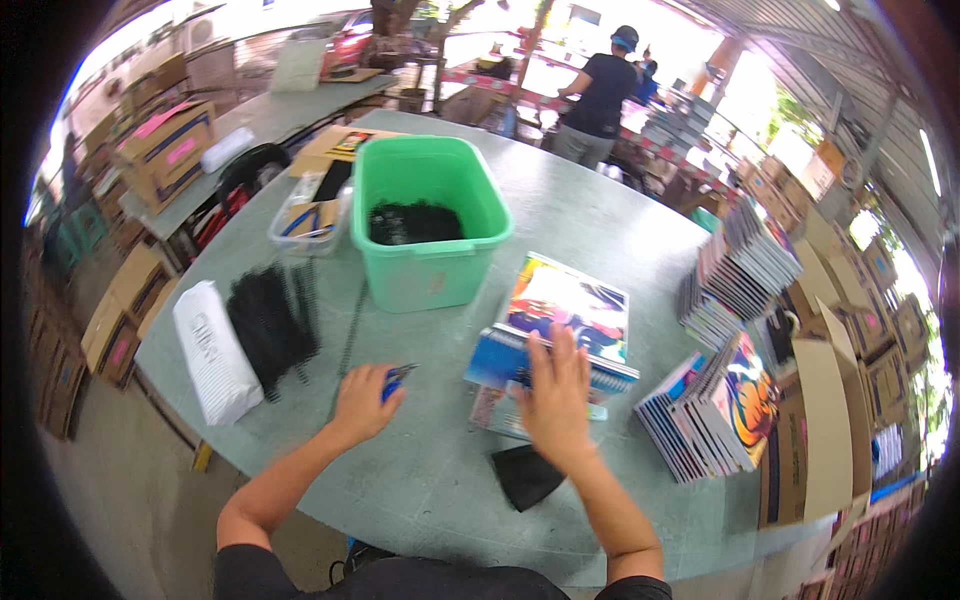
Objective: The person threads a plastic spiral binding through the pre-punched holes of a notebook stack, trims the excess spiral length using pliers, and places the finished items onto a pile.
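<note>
A grey-green desk [610,220] stands under a metal roof [835,55], with cardboard boxes [825,400] piled along its right. The left hand [366,408], angled inward, is closed around a blue-handled tool [394,381]; the right hand [556,400], spread and grasping nothing, lies palm-down over the notebook stack [575,300] at mid-desk.

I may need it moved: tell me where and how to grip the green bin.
Take the green bin by the right side of its rim, preferably from above: it stands upright, the rim juts outward, and the clear tub crowds its left side.
</note>
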